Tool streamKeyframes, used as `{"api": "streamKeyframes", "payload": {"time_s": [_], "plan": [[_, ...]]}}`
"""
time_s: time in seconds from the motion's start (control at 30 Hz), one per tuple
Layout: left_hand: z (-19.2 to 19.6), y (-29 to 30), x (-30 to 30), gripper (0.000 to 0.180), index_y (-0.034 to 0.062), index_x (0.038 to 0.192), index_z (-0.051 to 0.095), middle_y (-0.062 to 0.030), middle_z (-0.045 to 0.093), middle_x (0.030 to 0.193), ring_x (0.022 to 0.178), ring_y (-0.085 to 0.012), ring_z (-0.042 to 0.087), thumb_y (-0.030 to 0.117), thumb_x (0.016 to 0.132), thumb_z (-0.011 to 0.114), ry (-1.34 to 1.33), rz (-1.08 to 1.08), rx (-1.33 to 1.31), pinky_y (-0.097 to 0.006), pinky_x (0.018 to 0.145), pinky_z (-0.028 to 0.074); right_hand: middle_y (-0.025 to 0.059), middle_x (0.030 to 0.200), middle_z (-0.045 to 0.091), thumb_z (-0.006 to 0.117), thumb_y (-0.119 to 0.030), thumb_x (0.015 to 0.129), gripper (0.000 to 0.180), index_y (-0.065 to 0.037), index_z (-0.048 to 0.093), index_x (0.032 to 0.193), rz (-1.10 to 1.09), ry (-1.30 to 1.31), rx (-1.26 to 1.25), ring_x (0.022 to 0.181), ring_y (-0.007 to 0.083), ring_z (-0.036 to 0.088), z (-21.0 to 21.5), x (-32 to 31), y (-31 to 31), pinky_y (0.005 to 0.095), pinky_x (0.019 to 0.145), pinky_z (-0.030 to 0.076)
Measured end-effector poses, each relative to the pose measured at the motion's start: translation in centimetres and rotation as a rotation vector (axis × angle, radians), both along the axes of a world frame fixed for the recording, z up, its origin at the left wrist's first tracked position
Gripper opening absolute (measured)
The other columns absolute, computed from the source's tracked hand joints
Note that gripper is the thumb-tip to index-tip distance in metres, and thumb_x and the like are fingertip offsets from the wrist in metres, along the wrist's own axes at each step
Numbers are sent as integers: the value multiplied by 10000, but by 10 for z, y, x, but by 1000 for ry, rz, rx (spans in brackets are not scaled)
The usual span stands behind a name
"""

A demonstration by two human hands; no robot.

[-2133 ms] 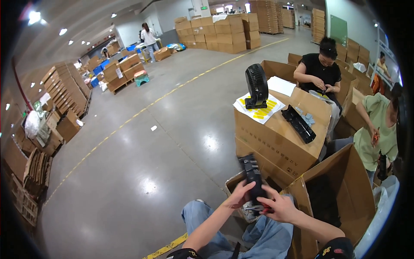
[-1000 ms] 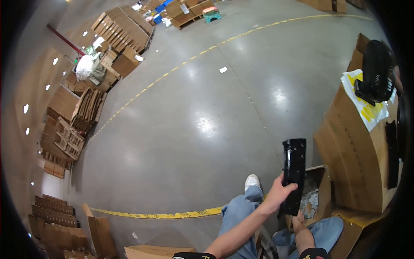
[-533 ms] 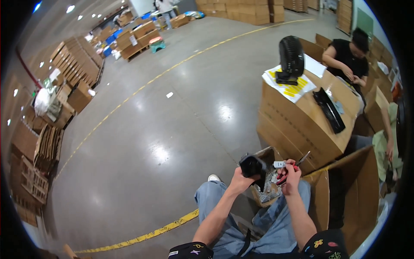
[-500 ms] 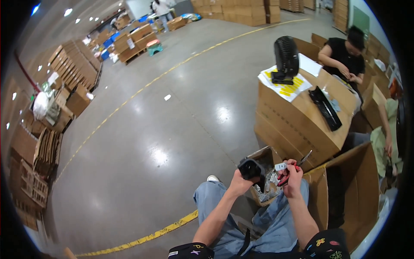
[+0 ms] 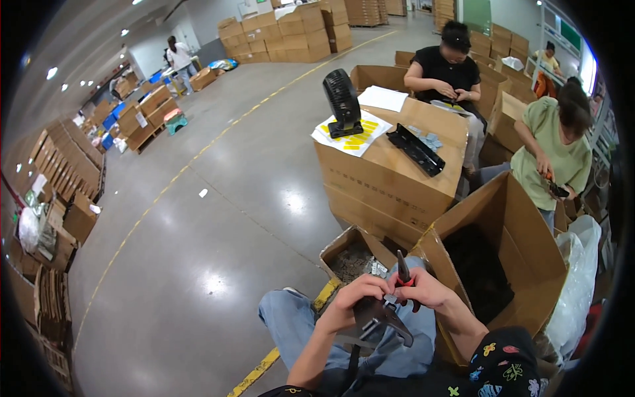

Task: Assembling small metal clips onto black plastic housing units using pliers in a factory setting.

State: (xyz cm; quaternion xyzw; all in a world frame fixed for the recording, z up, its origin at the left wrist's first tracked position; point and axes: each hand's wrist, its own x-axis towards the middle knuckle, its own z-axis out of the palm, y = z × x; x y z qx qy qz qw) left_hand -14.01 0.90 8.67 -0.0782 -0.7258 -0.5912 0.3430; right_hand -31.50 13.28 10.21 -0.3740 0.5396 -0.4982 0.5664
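Note:
My left hand (image 5: 358, 296) grips a dark plastic part (image 5: 372, 319) above my lap; one end of it curves like a hook. My right hand (image 5: 426, 289) is closed around long-nosed pliers (image 5: 403, 268) with red grips, their jaws pointing up and away from me. Between my fingertips a small pale grey piece (image 5: 390, 300) sits at the upper edge of the dark part. Whether it is fixed there or only held against it is hidden by my fingers. Just beyond my hands, a small carton (image 5: 329, 255) holds many little grey pieces.
At my right stands a large open carton (image 5: 529, 264) with dark contents. Ahead, a big box (image 5: 370, 205) bears a black fan (image 5: 342, 102), paper sheets and a long black part (image 5: 417, 150). Two co-workers (image 5: 446, 73) sit beyond, at the right.
My hands have come together, bringing the small grey piece to the dark part. The pliers now point upward. The view has swung right, showing more of the co-workers.

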Motion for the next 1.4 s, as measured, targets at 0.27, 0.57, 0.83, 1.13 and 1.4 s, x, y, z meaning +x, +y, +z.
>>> {"api": "streamKeyframes", "payload": {"time_s": [0.27,0.57,0.83,1.13,1.4], "plan": [[5,12,0,349,16,1016,674,-113,573,1004,855,-207,575,-97,696,593,63,-15,53,-277,734,450,29,798,617,644,-121,799,154,-14,634,909,-19,-127,-8,703,101,579,16,8,17,236,645,477],[-17,39,7,215,-21,925,653,-151,573,872,739,-221,581,173,867,581,270,85,379,-299,692,473,7,763,615,644,-88,828,136,-17,669,941,38,151,-86,649,54,521,24,17,18,203,597,421],[-1,44,17,436,-48,827,670,-106,585,755,759,-218,566,357,897,523,24,129,178,-315,717,437,-42,720,539,590,-91,863,125,-23,646,952,126,274,-92,688,42,449,31,25,23,219,642,389],[-16,42,22,132,67,894,730,-70,559,897,845,-185,564,103,797,647,-63,286,108,-274,729,446,-9,703,515,547,-78,860,113,-16,620,920,-201,385,50,665,60,435,32,49,23,233,609,378],[-9,47,22,164,73,868,739,-49,565,895,888,-195,581,55,716,680,-21,218,311,-305,811,452,-11,777,552,552,-75,876,93,-24,613,924,-78,231,-120,727,61,444,23,47,21,227,655,381]]}}
